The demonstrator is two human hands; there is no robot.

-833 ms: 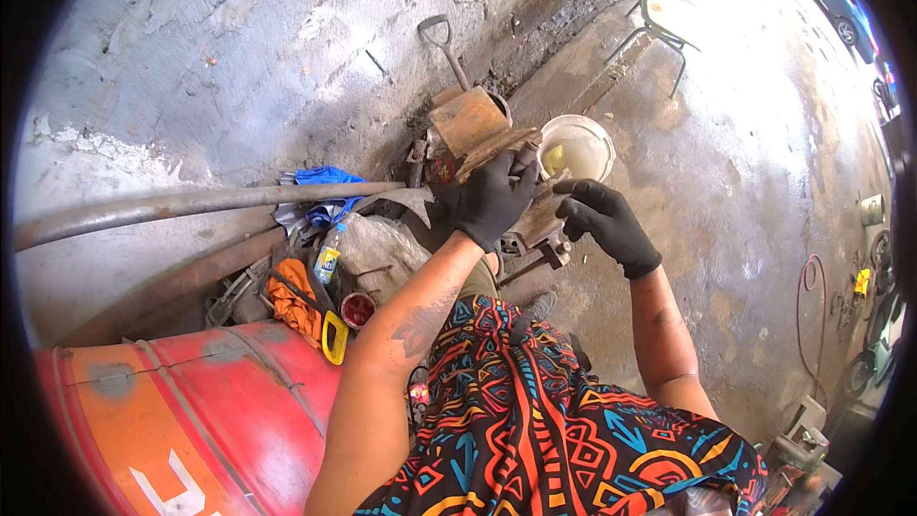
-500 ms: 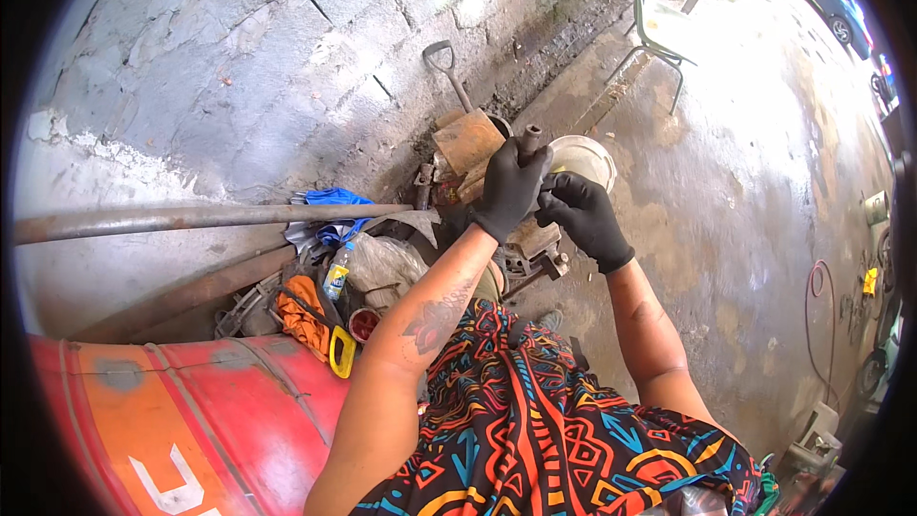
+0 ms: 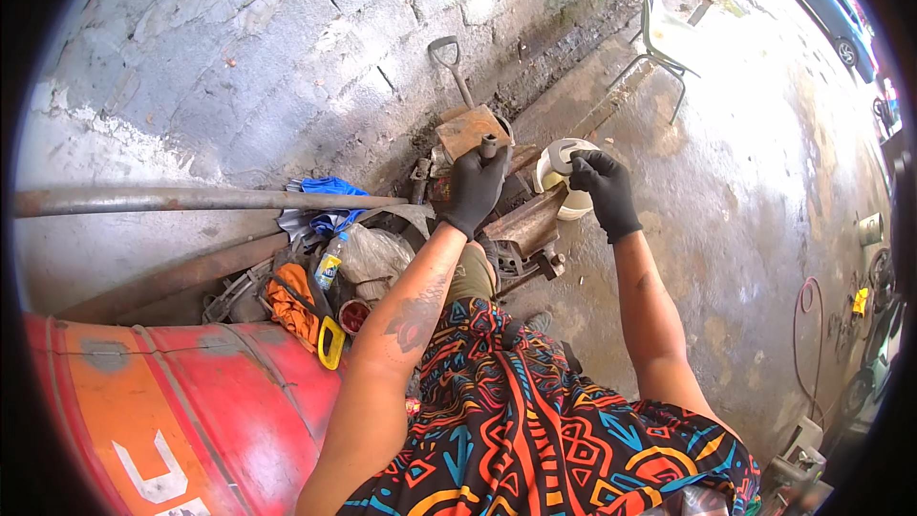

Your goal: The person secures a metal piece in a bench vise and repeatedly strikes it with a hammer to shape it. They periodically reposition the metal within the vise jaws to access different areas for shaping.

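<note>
My left hand [image 3: 472, 189], in a black glove, is closed around a dark metal cylinder [image 3: 489, 144] whose hollow-looking end sticks up above the fist. To its right, my right hand [image 3: 607, 193], gloved too, is raised beside a white bucket [image 3: 575, 206]. Its fingers are curled together, and what they hold, if anything, I cannot make out. A pale grey curved piece [image 3: 562, 155] shows at the fingertips, over the bucket's mouth. Below and between the hands lies a brownish metal piece [image 3: 527, 224] on a vise-like metal base [image 3: 547, 266].
A shovel [image 3: 471, 130] leans against the block wall. Left are a long pipe [image 3: 210, 200], a plastic bottle [image 3: 330, 263], orange cloth [image 3: 294, 301], a yellow handle [image 3: 330, 342] and a red drum [image 3: 244, 387]. A chair [image 3: 661, 33] stands farther off, a hose [image 3: 799, 334] at right.
My hands have moved apart: the left went slightly left and down with the metal cylinder, the right moved right and up. The brownish metal piece between them now shows more.
</note>
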